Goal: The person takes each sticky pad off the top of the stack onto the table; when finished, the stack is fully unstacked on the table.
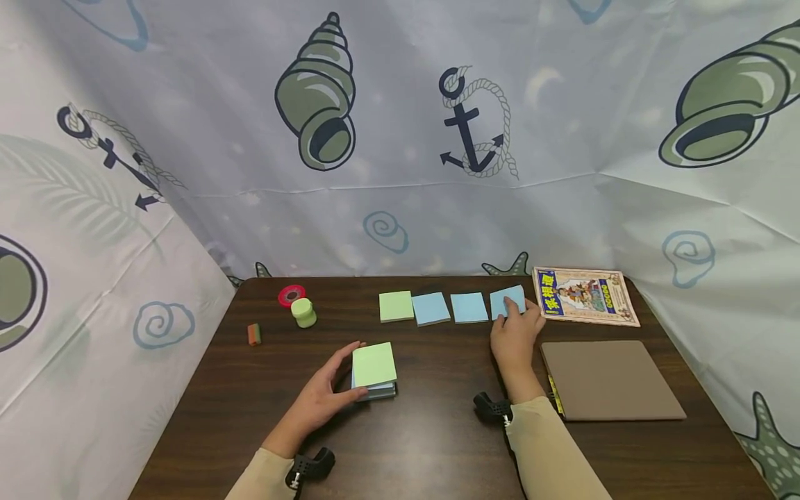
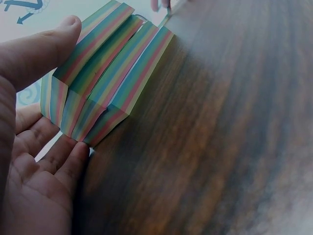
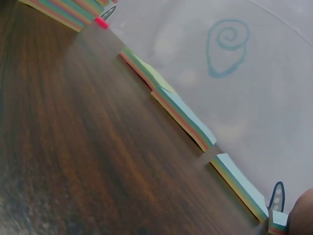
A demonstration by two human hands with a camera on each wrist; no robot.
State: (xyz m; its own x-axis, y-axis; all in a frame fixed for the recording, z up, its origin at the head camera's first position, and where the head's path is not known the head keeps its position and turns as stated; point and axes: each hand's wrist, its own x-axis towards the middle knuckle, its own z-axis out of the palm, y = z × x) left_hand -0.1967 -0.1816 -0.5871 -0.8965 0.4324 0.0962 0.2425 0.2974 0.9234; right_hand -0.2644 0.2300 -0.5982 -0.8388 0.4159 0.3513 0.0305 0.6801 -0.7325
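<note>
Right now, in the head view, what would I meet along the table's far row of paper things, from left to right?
Green pad, first blue pad, second blue pad, third blue pad touched by the right hand, book.

Treating the dark wood-look bench [image 1: 431, 444] as a clock face: red ring [image 1: 283, 298] at 10, with a pale green round tub [image 1: 304, 314] right beside it. Little orange-and-green block [image 1: 253, 334] just past 9. Illustrated booklet [image 1: 581, 297] sits around 2, then a flat brown slab [image 1: 612, 382] at 3, can't tell what. Up at 12, a fabric backdrop [image 1: 400, 118] printed with shells, anchors and starfish.
</note>
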